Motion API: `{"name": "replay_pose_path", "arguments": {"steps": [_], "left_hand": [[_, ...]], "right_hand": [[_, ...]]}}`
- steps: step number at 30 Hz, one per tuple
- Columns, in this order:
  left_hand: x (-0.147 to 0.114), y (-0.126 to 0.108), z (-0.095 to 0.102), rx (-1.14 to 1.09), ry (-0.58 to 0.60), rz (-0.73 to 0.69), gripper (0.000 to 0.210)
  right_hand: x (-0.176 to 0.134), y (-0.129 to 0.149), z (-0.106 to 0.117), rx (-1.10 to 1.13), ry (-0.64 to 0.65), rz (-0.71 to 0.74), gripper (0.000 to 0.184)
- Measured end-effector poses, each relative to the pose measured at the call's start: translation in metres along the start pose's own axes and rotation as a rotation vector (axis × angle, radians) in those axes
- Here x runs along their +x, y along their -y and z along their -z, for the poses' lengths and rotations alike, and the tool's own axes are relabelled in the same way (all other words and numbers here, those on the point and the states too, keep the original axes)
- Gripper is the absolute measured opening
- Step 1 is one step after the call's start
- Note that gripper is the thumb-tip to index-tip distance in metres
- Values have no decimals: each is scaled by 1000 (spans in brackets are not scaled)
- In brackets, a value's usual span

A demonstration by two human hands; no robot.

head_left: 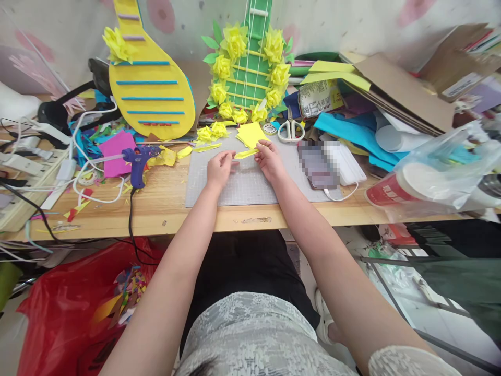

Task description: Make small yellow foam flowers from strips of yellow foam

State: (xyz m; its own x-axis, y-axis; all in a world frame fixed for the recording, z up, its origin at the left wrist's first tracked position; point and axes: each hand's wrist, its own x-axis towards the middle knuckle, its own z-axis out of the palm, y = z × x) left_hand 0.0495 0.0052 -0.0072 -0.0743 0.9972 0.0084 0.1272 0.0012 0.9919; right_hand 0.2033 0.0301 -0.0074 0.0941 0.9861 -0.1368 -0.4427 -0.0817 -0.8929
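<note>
Above the table [168, 210], our right hand [270, 162] pinches a yellow paper strip [246, 153]; left hand [220, 168] half-curled opposite, grip unclear. Likely flimsy: take its ends lightly.

Pale textured top [250, 334], black bottoms [246, 261]

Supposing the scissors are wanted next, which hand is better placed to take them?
Probably the right hand: the white scissors lie just beyond it, toward its own side, while the left hand is farther away. But the right hand pinches a yellow strip, so it would first need freeing.
</note>
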Motion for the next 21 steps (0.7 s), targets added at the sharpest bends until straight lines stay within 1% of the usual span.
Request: {"name": "replay_pose_path", "arguments": {"steps": [2, 5, 8, 11, 15, 21], "left_hand": [[2, -4, 0, -84, -6, 111, 28], [4, -7, 1, -141, 19, 161, 33], [4, -8, 2, -146, 60, 159, 23], [3, -8, 3, -141, 86, 159, 12], [3, -8, 3, -135, 77, 140, 16], [5, -4, 2, -141, 27, 100, 20]], "right_hand": [[-2, 0, -1, -14, 32, 8, 36], [-5, -1, -3, -74, 96, 62, 42], [-7, -4, -4, -130, 139, 120, 49], [-8, -4, -3, -175, 160, 160, 51], [-8, -6, -3, -210, 137, 163, 52], [-4, -11, -3, -222, 83, 68, 56]]}}
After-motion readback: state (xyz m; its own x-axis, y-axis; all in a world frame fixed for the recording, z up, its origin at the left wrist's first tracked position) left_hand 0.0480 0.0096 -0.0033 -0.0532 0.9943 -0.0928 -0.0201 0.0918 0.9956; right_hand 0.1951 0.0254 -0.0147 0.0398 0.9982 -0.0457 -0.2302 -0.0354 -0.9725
